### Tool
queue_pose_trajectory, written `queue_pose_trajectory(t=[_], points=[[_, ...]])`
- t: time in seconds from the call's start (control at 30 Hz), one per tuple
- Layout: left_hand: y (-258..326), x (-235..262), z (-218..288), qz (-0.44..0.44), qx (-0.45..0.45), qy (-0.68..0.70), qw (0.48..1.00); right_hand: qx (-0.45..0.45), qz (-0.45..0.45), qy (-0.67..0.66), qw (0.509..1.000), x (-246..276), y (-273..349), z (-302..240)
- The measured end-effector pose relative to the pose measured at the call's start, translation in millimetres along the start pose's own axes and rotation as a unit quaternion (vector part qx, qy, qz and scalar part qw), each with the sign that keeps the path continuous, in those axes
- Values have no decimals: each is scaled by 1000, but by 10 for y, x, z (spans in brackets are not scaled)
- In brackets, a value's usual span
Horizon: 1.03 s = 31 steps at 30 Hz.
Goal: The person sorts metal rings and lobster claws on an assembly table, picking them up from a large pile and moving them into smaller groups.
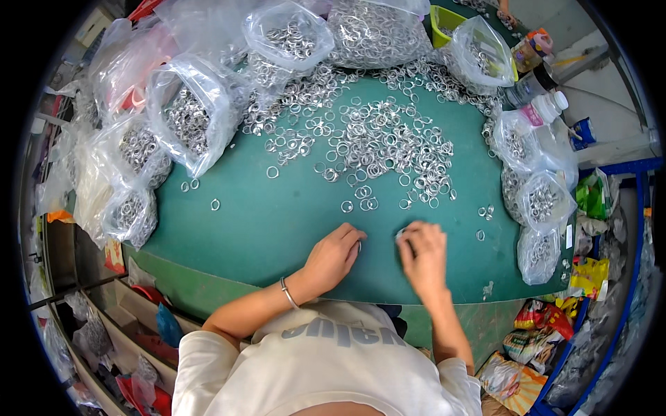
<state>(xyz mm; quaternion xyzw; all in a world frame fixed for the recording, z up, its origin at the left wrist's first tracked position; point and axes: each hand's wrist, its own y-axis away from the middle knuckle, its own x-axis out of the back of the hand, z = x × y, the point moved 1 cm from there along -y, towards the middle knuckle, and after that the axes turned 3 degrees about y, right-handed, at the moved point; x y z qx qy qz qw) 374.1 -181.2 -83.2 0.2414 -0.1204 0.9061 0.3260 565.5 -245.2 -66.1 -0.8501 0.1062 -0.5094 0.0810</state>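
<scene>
Silver metal rings point(388, 142) lie in a loose heap in the middle of the green table point(243, 236). Closed fingers of my left hand point(331, 255) rest near the table's front, with a ring showing at the fingertips. To its right, my right hand point(424, 258) pinches another small ring at its thumb and index finger; this hand is slightly blurred. Just beyond both hands are a few stray rings point(368, 203). A metal bracelet point(288, 294) circles my left wrist.
Clear plastic bags of rings point(191, 118) line the left side and back edge. Smaller filled bags point(540, 201) stand along the right, near bottles point(544, 107) and a yellow-green bin point(447, 21). Snack packets point(544, 322) sit low at the right. Another person's hand point(505, 12) shows at the far right.
</scene>
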Motion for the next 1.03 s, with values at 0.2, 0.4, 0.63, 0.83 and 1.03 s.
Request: queue_pose_trajectory(t=[0.2, 0.4, 0.63, 0.83, 1.03], points=[[32, -56, 111, -60, -76, -154, 983, -97, 14, -166, 981, -49, -36, -17], [-64, -203, 103, -132, -107, -118, 978, -42, 119, 102, 987, -131, -421, 504], [150, 0, -3, -80, -147, -73, 983, -161, 78, -173, 968, 143, -107, 446], [99, -41, 15, -68, -120, -22, 990, -296, -46, -397, 868, 56, 37, 360], [92, -54, 54, -50, -95, 0, 994, -342, -112, -509, 782, 74, 84, 305]])
